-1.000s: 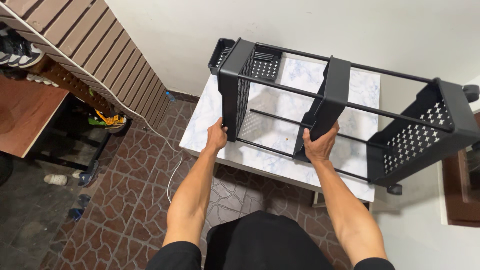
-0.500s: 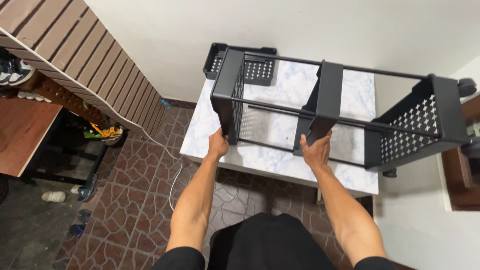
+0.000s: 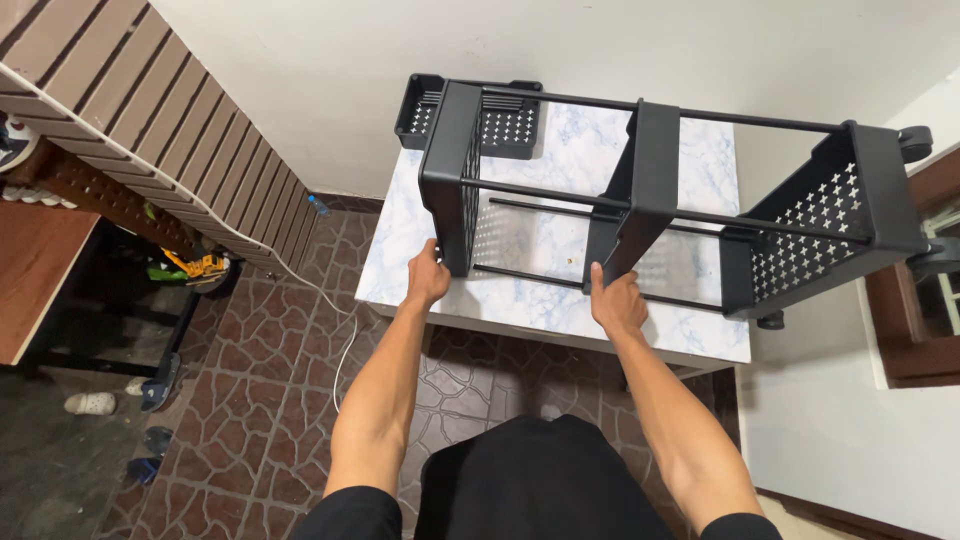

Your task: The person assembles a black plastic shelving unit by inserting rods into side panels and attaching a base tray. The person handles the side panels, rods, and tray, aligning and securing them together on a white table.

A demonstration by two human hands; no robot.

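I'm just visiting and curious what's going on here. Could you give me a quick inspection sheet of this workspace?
Surface: white marble-pattern table, partly bare.
Job's things: black wheeled rack lying on its side on the table.
Clutter: small black perforated basket at the far corner.
Grip: left hand on the rack's end tray; right hand on its middle tray.
Cables: white cord on the floor.
Surroundings: brown tiled floor, white wall, slatted panel, sandals.

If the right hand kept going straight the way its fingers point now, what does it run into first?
The right hand already touches the black rack's middle shelf panel; pushing on meets that panel at once, with the marble tabletop just beneath. Depth is uncertain.
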